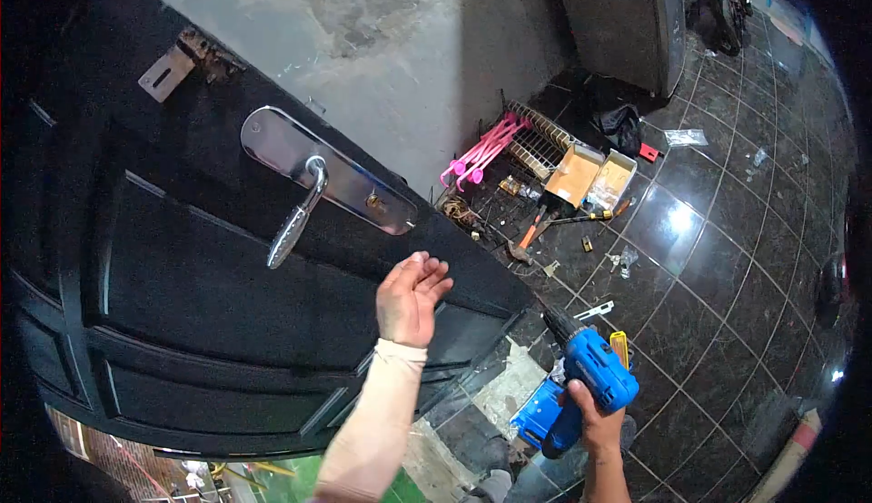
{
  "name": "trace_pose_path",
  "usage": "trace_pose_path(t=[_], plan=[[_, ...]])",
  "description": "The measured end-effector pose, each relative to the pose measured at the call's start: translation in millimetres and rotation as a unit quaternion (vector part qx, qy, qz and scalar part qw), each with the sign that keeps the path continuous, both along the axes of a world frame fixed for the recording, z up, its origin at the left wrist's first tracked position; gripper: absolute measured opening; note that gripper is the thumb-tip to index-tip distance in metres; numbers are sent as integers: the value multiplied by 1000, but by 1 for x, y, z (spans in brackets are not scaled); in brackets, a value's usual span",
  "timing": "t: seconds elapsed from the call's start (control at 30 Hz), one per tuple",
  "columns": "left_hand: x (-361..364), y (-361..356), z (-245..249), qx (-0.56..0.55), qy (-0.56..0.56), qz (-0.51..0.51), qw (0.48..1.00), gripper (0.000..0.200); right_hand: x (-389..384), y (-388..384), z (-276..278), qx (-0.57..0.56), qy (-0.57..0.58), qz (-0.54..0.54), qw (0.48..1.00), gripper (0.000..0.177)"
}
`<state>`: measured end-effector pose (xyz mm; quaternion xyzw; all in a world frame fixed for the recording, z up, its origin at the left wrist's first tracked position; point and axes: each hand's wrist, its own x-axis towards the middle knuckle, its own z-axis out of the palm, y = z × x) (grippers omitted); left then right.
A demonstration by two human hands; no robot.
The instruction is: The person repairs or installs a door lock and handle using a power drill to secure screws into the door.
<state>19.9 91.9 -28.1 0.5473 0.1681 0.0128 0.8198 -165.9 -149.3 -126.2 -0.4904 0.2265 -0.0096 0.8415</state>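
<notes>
- Door [209, 303]: black and panelled, filling the left of the view; all places below are given from it.
- Plate [350, 189]: chrome, mounted near the door's upper edge, with the lever [295, 221] hanging from it over the panel.
- Left hand [413, 298]: open and empty with the fingers loosely curled, in front of the door face just below the plate's lower end (contact with the door cannot be told).
- Right hand [595, 421]: closed around the grip of the blue drill [590, 371], off the door's lower edge, with the chuck pointing up toward that edge.
- Boxes [590, 176] and small tools lie on the floor [727, 267], well beyond the door's far edge.
- Step in hand, as a judgement: fitting the plate hardware. The drill is held ready but not applied.
- Next move, as a judgement: the free hand should steady the door or plate, and the bit should meet the fixing point squarely so that it cannot skid across the chrome.
</notes>
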Motion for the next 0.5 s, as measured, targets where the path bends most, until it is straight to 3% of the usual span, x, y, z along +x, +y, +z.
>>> trace_pose_path(t=[0.1,0.2,0.5], plan=[[12,-14,-11,-159,-18,22,987,25,-8,-11,15,-8,3,0,1000,60],[25,-15,-9,-251,-63,2,966,28,-19,-14,1,-44,-7,12,999,55],[41,-23,-5,-332,-40,35,942,16,-36,-10,-2,-86,34,23,995,39]])
